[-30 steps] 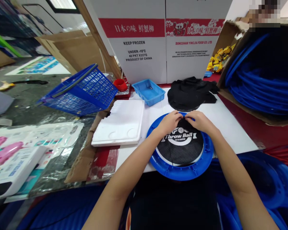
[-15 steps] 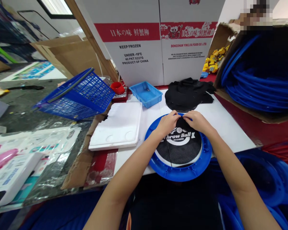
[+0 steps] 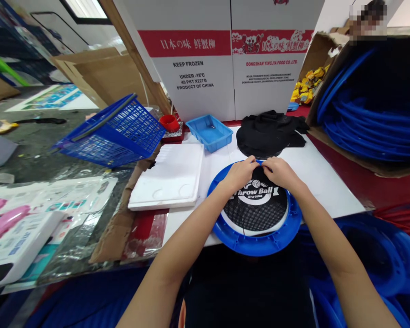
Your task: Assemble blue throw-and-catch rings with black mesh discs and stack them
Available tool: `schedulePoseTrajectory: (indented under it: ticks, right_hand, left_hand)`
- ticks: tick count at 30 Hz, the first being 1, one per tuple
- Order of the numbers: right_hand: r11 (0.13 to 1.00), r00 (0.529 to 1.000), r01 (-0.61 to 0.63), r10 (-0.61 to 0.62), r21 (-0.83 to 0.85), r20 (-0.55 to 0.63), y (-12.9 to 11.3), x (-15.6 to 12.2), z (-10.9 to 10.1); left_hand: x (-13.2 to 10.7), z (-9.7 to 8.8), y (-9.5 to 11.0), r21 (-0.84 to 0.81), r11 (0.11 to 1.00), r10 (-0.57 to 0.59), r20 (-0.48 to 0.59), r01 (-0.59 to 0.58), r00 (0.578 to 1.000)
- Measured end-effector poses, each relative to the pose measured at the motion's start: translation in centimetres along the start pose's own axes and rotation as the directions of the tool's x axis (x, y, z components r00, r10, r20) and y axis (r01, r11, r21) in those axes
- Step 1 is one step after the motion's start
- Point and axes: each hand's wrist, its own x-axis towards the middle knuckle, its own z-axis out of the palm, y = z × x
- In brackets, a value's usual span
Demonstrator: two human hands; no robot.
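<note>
A blue plastic ring (image 3: pixel 259 246) lies at the front edge of the white board, partly over it. Inside the ring is a black mesh disc (image 3: pixel 256 216) printed with "Throw Ball" in white. My left hand (image 3: pixel 243 173) pinches the far edge of the mesh at the ring's inner rim. Close beside it, my right hand (image 3: pixel 278 172) pinches the same edge, thumb and fingers together. The fingertips of the two hands nearly meet, and they hide the bit of edge between them. Beyond the hands lies a pile of black mesh pieces (image 3: pixel 271 132).
A light-blue tray (image 3: pixel 212 134), a white foam slab (image 3: pixel 167 175) and a tilted blue basket (image 3: pixel 119 132) stand to the left. At right, a carton (image 3: pixel 369 166) holds several blue rings (image 3: pixel 372 123). Large white boxes (image 3: pixel 205 100) rise behind. Another person is at the far right.
The camera view has shifted slightly. Both hands stay at the far edge of the mesh, with only a slight movement of the fingers.
</note>
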Motion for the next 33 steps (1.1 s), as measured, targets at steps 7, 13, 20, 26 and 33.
schedulePoseTrajectory:
  ticks: [7, 13, 20, 26, 33]
  right_hand:
    - [1.000, 1.000, -0.014, 0.014, 0.009, -0.003, 0.3, 0.0, 0.8]
    - [0.976, 0.998, -0.020, 0.033, 0.215, -0.056, 1.4, -0.2, 1.5]
    - [0.980, 0.997, 0.027, -0.011, 0.197, -0.081, 1.0, -1.0, -1.2]
    - [0.900, 0.981, 0.186, -0.190, 0.395, -0.030, -10.2, -10.3, -4.2]
    - [0.914, 0.971, 0.065, 0.034, 0.401, -0.235, -14.8, -14.3, -1.2]
  left_hand:
    - [-1.0, -2.1, 0.8, -0.007, 1.000, -0.017, 0.038, 0.017, 0.999]
    - [-9.3, -5.1, 4.7, -0.166, 0.976, 0.180, 0.231, -0.143, 0.956]
    - [-13.4, -3.5, 4.4, -0.409, 0.909, 0.204, 0.272, -0.079, 0.940]
    - [-16.4, -3.7, 6.5, -0.451, 0.892, 0.001, 0.005, 0.002, 1.000]
    - [-18.6, -0.6, 9.3, -0.406, 0.912, -0.065, -0.296, -0.064, 0.953]
